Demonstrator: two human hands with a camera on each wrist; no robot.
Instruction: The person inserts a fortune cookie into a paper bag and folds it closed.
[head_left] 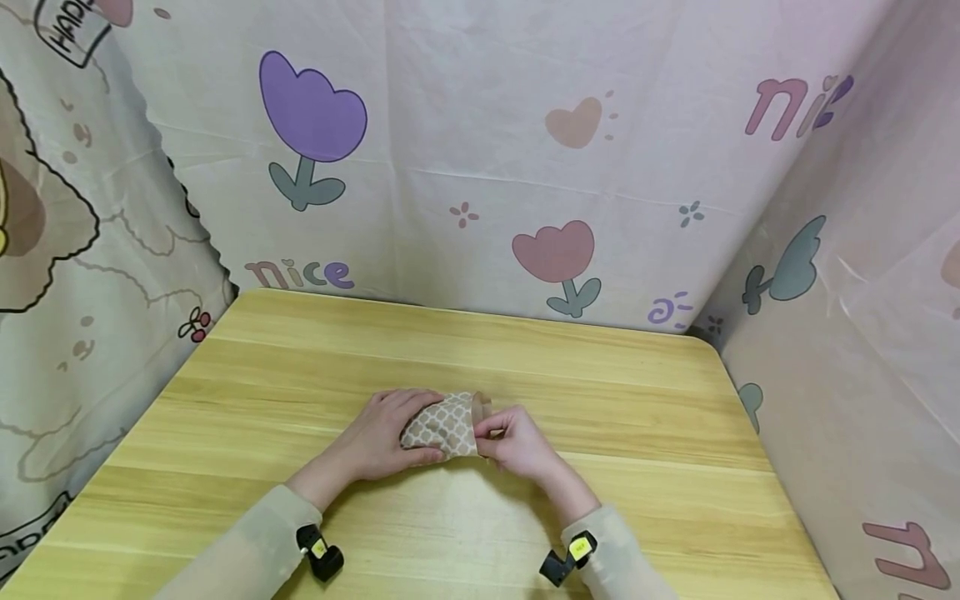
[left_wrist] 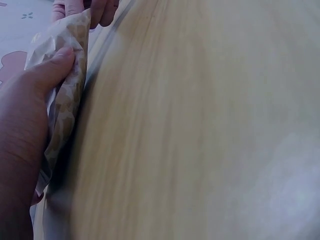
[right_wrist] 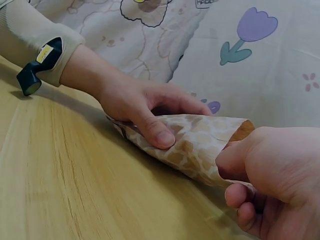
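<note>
A small brown paper bag (head_left: 442,427) with a white lattice print lies on its side over the wooden table, its mouth facing right. My left hand (head_left: 386,433) grips its closed end, thumb on the near side and fingers over the far side. At the mouth, my right hand (head_left: 517,442) pinches the rim, with a curled digit just inside the opening and other fingers below the edge. The right wrist view shows the bag's plain brown inner wall (right_wrist: 242,132) beside that hand. Whatever the bag may contain is hidden.
The light wooden table (head_left: 300,358) runs back to a printed cloth (head_left: 450,125) that hangs behind it and along both sides. Black wrist cameras sit on both sleeves, one on the left cuff (head_left: 300,500) and one on the right cuff (head_left: 611,533).
</note>
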